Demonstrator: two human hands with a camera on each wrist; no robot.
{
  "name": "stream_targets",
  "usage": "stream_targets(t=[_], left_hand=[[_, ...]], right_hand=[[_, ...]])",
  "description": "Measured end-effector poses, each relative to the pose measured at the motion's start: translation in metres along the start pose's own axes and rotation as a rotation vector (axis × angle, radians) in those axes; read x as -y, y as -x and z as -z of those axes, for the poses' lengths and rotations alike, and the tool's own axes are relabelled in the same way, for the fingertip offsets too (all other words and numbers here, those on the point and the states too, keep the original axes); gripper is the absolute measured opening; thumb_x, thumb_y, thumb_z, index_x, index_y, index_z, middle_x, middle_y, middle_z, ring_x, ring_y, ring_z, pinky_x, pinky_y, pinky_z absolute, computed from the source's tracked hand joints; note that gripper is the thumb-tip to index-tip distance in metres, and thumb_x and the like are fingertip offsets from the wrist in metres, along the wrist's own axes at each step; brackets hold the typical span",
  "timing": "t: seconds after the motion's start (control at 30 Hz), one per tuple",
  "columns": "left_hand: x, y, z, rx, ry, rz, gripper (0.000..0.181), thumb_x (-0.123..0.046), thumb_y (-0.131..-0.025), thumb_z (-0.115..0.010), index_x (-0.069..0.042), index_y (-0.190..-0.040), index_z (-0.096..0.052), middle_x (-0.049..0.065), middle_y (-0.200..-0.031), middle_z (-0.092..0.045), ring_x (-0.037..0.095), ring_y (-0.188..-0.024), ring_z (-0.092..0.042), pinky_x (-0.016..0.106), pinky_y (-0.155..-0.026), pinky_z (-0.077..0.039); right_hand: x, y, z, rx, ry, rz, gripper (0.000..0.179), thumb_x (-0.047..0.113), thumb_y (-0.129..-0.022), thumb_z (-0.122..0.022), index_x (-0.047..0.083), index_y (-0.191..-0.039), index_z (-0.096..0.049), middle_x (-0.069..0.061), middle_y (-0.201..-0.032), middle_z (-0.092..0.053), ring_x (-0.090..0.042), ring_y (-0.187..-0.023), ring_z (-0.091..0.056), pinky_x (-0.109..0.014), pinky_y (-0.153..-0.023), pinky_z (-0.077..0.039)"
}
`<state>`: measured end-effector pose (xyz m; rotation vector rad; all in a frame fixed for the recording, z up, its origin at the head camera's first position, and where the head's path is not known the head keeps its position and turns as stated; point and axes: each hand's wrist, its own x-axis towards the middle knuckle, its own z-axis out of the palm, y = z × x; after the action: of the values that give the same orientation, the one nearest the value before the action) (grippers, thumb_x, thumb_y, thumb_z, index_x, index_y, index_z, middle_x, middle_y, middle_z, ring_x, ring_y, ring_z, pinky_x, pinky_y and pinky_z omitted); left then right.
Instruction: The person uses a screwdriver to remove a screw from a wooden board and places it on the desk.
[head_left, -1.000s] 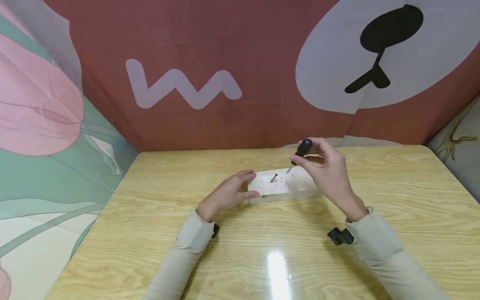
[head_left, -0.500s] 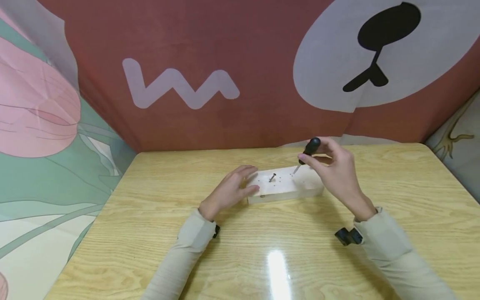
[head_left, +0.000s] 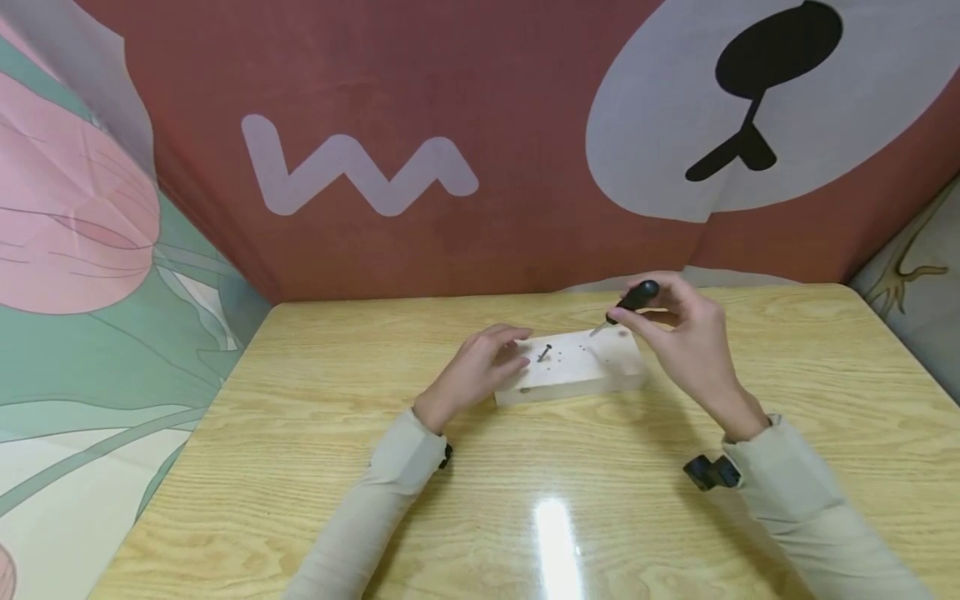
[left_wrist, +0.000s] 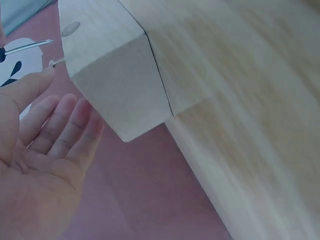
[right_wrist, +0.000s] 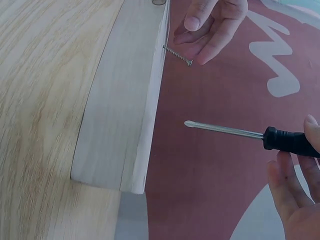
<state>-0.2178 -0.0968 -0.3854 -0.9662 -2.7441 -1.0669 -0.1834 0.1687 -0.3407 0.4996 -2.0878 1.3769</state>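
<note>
A pale wooden block (head_left: 600, 367) with several small holes lies on the table. From its top a screw (head_left: 545, 352) sticks up, tilted. My left hand (head_left: 472, 371) is over the block's left end, fingers loosely extended towards the screw. In the left wrist view the thumb is close to the screw head; whether they touch I cannot tell. My right hand (head_left: 693, 342) pinches the black handle of a screwdriver (head_left: 636, 296) above the block's right half. The right wrist view shows the screwdriver's metal shaft (right_wrist: 225, 129) pointing towards the block, its tip apart from wood and screw.
The wood-grain table (head_left: 315, 467) extends around the block on all sides. A reddish-brown printed backdrop (head_left: 420, 258) rises behind the table's far edge, with a floral one (head_left: 82, 217) at the left. Small black devices (head_left: 712, 472) are worn at both wrists.
My right hand has moved right with the screwdriver, which now tilts more. My left hand has slid from the block's left end inward, its fingers closer to the screw.
</note>
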Motion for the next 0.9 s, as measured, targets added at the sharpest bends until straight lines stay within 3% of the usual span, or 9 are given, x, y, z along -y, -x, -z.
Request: stream_targets(t=[0.2, 0.4, 0.67, 0.9], left_hand=[[-0.003, -0.007, -0.006, -0.002, 0.002, -0.018, 0.034, -0.008, -0.094, -0.068, -0.001, -0.127, -0.066, 0.011, -0.121, -0.07, 0.02, -0.104, -0.069, 0.027, -0.092, -0.056], [-0.006, -0.012, -0.012, 0.032, 0.032, -0.005, 0.033, -0.004, -0.093, -0.068, -0.001, -0.126, -0.067, 0.012, -0.115, -0.071, 0.019, -0.1, -0.07, 0.02, -0.086, -0.056], [-0.01, -0.016, -0.016, 0.053, 0.038, 0.04, 0.026, -0.005, -0.093, -0.069, -0.003, -0.119, -0.071, 0.009, -0.111, -0.074, 0.016, -0.098, -0.07, 0.017, -0.085, -0.055], [-0.013, -0.017, -0.017, 0.02, 0.041, 0.026, 0.017, -0.006, -0.093, -0.069, -0.004, -0.109, -0.073, 0.007, -0.102, -0.075, 0.014, -0.091, -0.071, 0.018, -0.08, -0.056]], right_hand=[[-0.003, 0.001, 0.005, 0.011, 0.002, 0.033, 0.035, -0.008, -0.076, -0.081, 0.002, -0.108, -0.069, 0.018, -0.095, -0.067, 0.005, -0.082, -0.066, -0.009, -0.071, -0.055], [-0.005, 0.003, 0.008, 0.019, 0.001, 0.012, 0.031, -0.007, -0.077, -0.08, 0.0, -0.105, -0.069, 0.019, -0.095, -0.068, 0.004, -0.081, -0.067, -0.011, -0.072, -0.056], [-0.006, 0.006, 0.009, 0.031, 0.022, 0.007, 0.029, -0.005, -0.078, -0.08, 0.003, -0.104, -0.07, 0.007, -0.093, -0.071, 0.001, -0.08, -0.068, -0.011, -0.072, -0.056], [-0.006, 0.007, 0.009, 0.019, 0.011, -0.012, 0.031, -0.007, -0.077, -0.08, 0.002, -0.105, -0.071, 0.019, -0.091, -0.069, 0.004, -0.079, -0.068, -0.009, -0.072, -0.055]])
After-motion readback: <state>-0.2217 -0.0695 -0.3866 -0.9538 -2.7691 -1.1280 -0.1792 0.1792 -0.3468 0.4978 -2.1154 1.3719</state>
